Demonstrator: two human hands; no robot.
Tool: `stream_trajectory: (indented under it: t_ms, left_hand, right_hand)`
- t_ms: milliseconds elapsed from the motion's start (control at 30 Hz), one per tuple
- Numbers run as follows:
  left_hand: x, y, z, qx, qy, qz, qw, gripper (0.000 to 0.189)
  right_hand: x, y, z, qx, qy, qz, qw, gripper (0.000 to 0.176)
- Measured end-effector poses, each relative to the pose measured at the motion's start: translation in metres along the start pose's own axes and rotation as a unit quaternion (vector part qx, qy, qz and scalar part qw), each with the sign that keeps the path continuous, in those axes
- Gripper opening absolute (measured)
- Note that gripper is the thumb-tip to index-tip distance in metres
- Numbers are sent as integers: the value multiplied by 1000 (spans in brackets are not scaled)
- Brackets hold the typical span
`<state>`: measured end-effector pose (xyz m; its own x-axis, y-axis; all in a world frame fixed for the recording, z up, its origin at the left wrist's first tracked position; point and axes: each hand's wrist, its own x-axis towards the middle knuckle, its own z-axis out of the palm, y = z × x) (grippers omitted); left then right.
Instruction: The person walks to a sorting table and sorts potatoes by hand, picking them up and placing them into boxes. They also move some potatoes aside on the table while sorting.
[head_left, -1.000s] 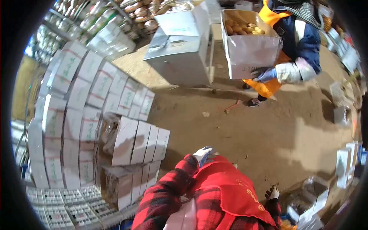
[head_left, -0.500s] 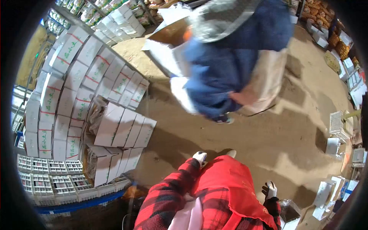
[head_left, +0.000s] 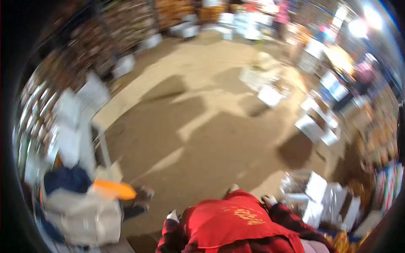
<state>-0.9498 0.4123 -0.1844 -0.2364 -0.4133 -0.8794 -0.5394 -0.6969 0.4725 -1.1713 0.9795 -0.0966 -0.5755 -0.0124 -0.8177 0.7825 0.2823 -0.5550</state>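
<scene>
My left hand [head_left: 173, 216], in a white and dark glove, hangs at the left side of my red apron [head_left: 240, 213]. Motion blur hides how its fingers are set, and nothing can be made out in it. On the apron's other side is my right hand [head_left: 268, 200], gloved alike, its fingers loosely apart and holding nothing I can see. White boxes with clear plastic liners [head_left: 310, 187] stand to the right, nearest to the right hand but apart from it.
A person in a beige apron [head_left: 88, 215] stands at the lower left beside something orange [head_left: 114, 189]. White cartons [head_left: 314, 124] sit farther off on the right. Brown floor [head_left: 202, 147] stretches ahead. Stacked goods [head_left: 126, 25] line the back.
My view has swung to the right, so the stacked cartons on the left are out of sight. The other person now appears at the lower left. Both my hands remain low beside my body.
</scene>
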Motion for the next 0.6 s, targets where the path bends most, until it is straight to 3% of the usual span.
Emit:
stream_trajectory:
  t_ms: [100,267,367,467,600]
  left_hand:
    - [0,35,122,37,-35,27,998,13]
    - [-15,85,283,184,-59,98,976,14]
    - [30,120,351,343,-124,62,929,45]
    - [67,135,432,345,-123,14,930,42]
    - [89,152,578,299,-144,-25,943,39]
  right_hand:
    - [6,-64,-40,-73,110,-41,990,42]
    - [16,-173,-108,16,122,-113,986,51]
    - [53,-234,-146,76,90,-151,981,51]
    - [71,-307,-193,90,71,-177,977,52]
    - [152,-338,-287,66,151,-177,970,42]
